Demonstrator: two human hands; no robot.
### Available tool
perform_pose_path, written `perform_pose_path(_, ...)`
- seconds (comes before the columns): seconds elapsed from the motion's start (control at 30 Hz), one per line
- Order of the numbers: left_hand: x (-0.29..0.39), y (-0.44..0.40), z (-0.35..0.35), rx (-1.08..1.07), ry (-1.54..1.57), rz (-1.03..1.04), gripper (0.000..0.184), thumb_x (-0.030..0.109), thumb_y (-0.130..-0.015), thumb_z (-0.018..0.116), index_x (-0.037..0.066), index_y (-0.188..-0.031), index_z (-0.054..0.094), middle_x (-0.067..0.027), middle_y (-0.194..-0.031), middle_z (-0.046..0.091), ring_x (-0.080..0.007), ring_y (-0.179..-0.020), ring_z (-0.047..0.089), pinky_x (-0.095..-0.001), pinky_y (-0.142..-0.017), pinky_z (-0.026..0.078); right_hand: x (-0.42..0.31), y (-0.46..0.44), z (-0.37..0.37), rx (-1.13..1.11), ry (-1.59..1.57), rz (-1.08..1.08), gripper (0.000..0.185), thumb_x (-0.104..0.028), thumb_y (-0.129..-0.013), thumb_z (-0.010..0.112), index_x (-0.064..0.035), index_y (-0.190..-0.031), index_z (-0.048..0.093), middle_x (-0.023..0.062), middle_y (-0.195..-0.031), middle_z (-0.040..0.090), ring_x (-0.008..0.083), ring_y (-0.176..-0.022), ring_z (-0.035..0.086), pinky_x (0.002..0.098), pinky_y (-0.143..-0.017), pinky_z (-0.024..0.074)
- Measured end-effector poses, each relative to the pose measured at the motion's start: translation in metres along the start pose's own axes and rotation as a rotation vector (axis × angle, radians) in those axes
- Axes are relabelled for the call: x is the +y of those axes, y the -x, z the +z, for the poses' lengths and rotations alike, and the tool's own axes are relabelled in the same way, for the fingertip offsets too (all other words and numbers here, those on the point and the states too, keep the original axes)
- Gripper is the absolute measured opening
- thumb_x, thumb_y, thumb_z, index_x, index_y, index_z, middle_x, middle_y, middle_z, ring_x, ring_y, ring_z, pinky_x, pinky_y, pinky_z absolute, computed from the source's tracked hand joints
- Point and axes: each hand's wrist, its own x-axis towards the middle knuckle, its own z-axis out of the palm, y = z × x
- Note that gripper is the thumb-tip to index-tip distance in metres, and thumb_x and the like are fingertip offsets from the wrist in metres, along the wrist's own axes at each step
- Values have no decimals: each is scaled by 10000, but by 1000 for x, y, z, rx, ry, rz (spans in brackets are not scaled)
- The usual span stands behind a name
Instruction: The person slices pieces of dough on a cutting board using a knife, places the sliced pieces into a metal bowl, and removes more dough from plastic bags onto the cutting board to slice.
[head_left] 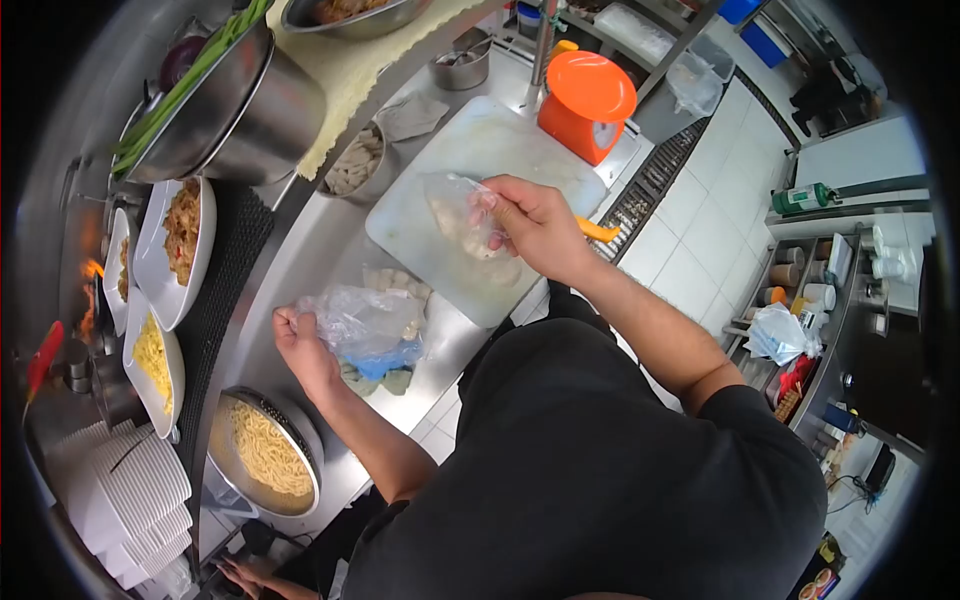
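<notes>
Over the white cutting board [450,140], my right hand [540,228] is closed on a small clear plastic bag [455,215]. Something pale shows through that bag, but I cannot make out what it is. My left hand [303,345] pinches the edge of a larger clear plastic bag [355,312] on the steel counter. Beneath and beside this larger bag are a piece of blue plastic [375,365] and several pale portions [400,282], partly covered. A yellow handle [598,230] sticks out past the board, behind my right wrist.
An orange kitchen scale [590,100] stands at the board's far corner. A metal container of pale pieces [355,165] sits beside the board. A pan of noodles [268,450], stacked white dishes [125,490] and filled plates [180,235] are at left. Another person's hand [245,575] shows at bottom.
</notes>
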Motion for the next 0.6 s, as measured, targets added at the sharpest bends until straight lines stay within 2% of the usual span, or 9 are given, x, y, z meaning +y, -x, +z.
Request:
perform_pose_path(0.07, 13, 6, 6, 11, -54, 31, 218, -79, -911, 592, 122, -937, 510, 2, -949, 581, -94, -876, 516, -255, -822, 435, 25, -9, -2, -17, -18, 85, 254, -215, -1136, 597, -7, -1196, 729, 19, -916, 738, 111, -684, 660, 280, -655, 583)
perform_pose_path(0.17, 36, 20, 34, -20, -43, 20, 224, -79, -880, 572, 114, -986, 525, -23, -996, 582, -116, -924, 518, -262, -873, 432, 101, -34, -22, -42, 463, 124, 327, -297, -1108, 641, -38, -1298, 702, 81, -1088, 755, 214, -806, 711, 354, -771, 606)
perform_pose_path(0.27, 47, 32, 63, -145, 10, -15, 251, -86, -844, 551, 109, -1001, 531, -38, -1012, 576, -121, -913, 502, -248, -861, 415, 117, -20, -39, 63, 971, -475, 484, -356, -1055, 707, -76, -1444, 636, 146, -1356, 690, 307, -1026, 717, 407, -897, 589)
perform_pose_path(0.37, 53, 47, 120, -291, 47, -35, 260, -82, -832, 549, 108, -1009, 529, -46, -1034, 573, -118, -913, 493, -235, -845, 403, 33, 10, -49, -302, 321, 29, 652, -349, -988, 781, -83, -1542, 563, 168, -1534, 574, 321, -1205, 672, 413, -977, 565)
perform_pose_path(0.47, 55, 67, 204, -527, 85, -55, 237, -59, -858, 578, 112, -1006, 511, -52, -1057, 571, -121, -940, 500, -236, -860, 412, -19, 29, -64, -386, 347, 42, 696, -258, -928, 795, -66, -1552, 555, 177, -1467, 633, 290, -1152, 696, 393, -952, 573)
perform_pose_path(0.57, 41, 86, 291, -723, 59, -11, 214, -14, -912, 627, 97, -1075, 544, -89, -1165, 602, -137, -1001, 531, -251, -913, 435, -17, 19, -115, -375, 208, 10, 660, -152, -891, 747, -48, -1520, 577, 173, -1331, 705, 256, -1087, 709, 374, -928, 574)
perform_pose_path(0.6, 36, 91, 316, -762, 34, 16, 212, 4, -932, 645, 89, -1110, 565, -107, -1215, 618, -144, -1025, 545, -257, -935, 443, -4, 14, -139, -322, 216, -69, 575, -84, -882, 682, -24, -1451, 624, 160, -1197, 746, 245, -1022, 715, 359, -902, 573)
